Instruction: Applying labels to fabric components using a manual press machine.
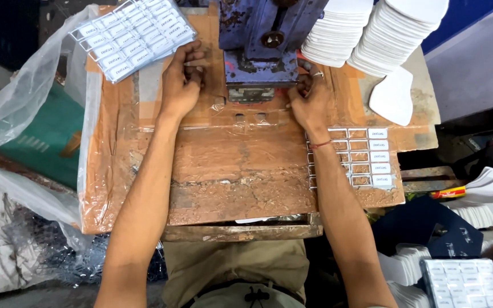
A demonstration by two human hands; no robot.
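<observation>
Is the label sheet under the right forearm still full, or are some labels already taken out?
Partly emptied. The label sheet keeps white labels only in its right column; the other cells are bare frames showing the table.

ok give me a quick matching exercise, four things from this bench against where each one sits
Things:
1. blue press
2. full label sheet
3. partly emptied label sheet
4. white cutout stacks

Places:
A. far right of the bench
B. under the right forearm
C. far left, on clear plastic
D. far middle, between the left hand and right hand

Pairs: 1-D, 2-C, 3-B, 4-A
</observation>
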